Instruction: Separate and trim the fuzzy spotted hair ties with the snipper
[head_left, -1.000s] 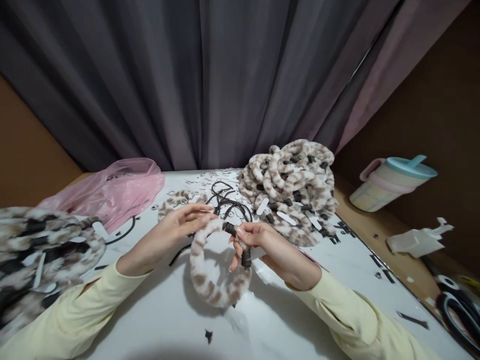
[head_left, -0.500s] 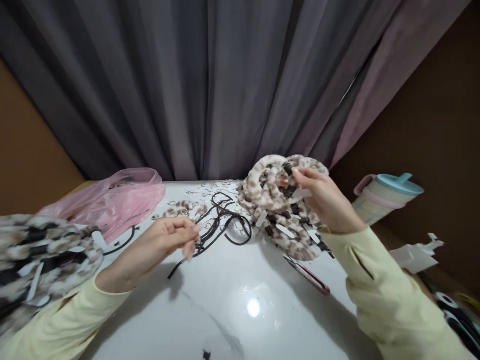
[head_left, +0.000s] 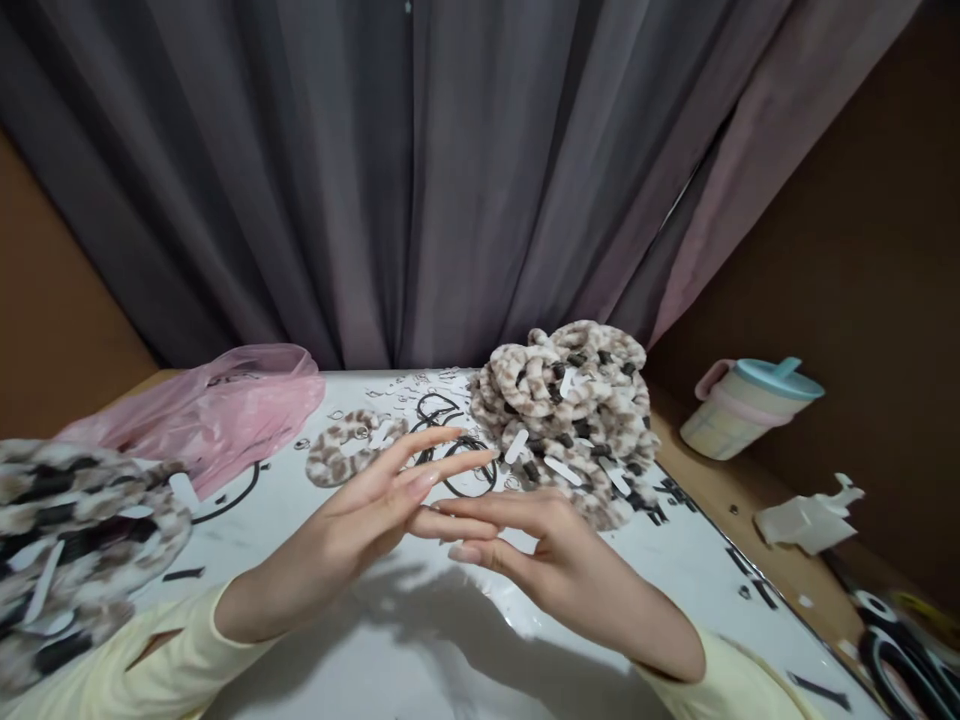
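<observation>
My left hand (head_left: pixel 360 515) is over the white table with its fingers stretched out, holding nothing that I can see. My right hand (head_left: pixel 536 550) has come against it, its extended fingers meeting the lower fingers of the left. Past the fingertips lie looped black cords (head_left: pixel 469 490), partly hidden by my hands. Left of the cords rests a single fluffy brown-and-white ring (head_left: pixel 330 455) with a white tag. Behind my right hand rises a heap of fluffy rings (head_left: pixel 570 400) with dark bands and white tags.
A second fluffy heap (head_left: pixel 97 530) and a pink plastic bag (head_left: pixel 255 400) are on the left. To the right are a blue-lidded cup (head_left: pixel 739 410), a white dispenser (head_left: pixel 810 515) and black-handled scissors (head_left: pixel 892 650). Short black pieces (head_left: pixel 750 575) are scattered near the table's right edge.
My right hand has left the fluffy heap and come down to my left hand. The left hand's fingers have straightened. The pink-handled snips no longer show.
</observation>
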